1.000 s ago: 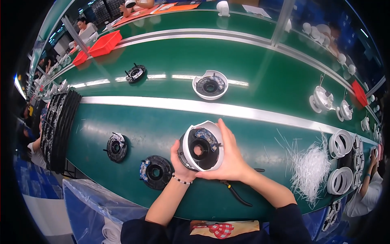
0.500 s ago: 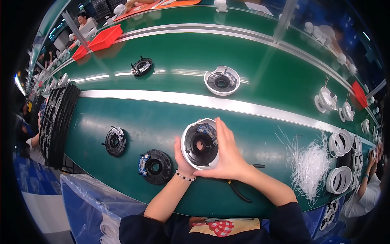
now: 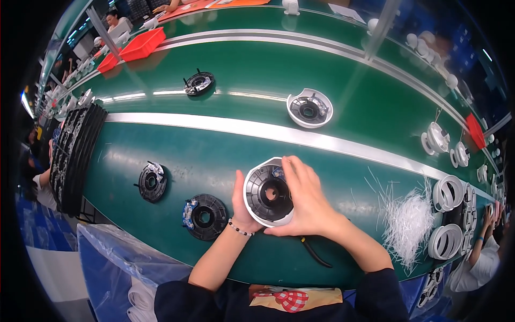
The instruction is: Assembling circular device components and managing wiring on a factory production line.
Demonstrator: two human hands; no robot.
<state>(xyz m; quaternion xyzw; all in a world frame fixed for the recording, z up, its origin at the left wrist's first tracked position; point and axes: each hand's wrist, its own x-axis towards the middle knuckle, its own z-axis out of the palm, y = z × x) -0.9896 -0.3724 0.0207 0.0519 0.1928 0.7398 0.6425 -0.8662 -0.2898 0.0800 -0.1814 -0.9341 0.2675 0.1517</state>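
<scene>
Between both palms I hold a white round housing (image 3: 248, 201), tipped so that its open side faces up at me. A black round insert (image 3: 258, 185) with a centre hole sits inside it, and skin shows through the hole. My left hand (image 3: 242, 210) is cupped around the housing's left and lower side. Over its right side my right hand (image 3: 308, 196) is wrapped, fingertips at the upper rim and partly hiding a blue circuit board (image 3: 277, 173). Left of my left hand lies a black disc (image 3: 210, 217) with a blue board on its edge; another black disc (image 3: 153, 182) lies farther left.
Pliers (image 3: 315, 252) lie partly under my right forearm. A heap of thin white strips (image 3: 409, 225) and white rings (image 3: 448, 193) are at right. Black trays (image 3: 80, 161) stack at left. The green conveyor beyond carries a white housing (image 3: 292, 114) and a black disc (image 3: 199, 83).
The white housing and black disc on the conveyor have shifted right. The insert in my hands looks turned, its blue board now more covered by my right fingers.
</scene>
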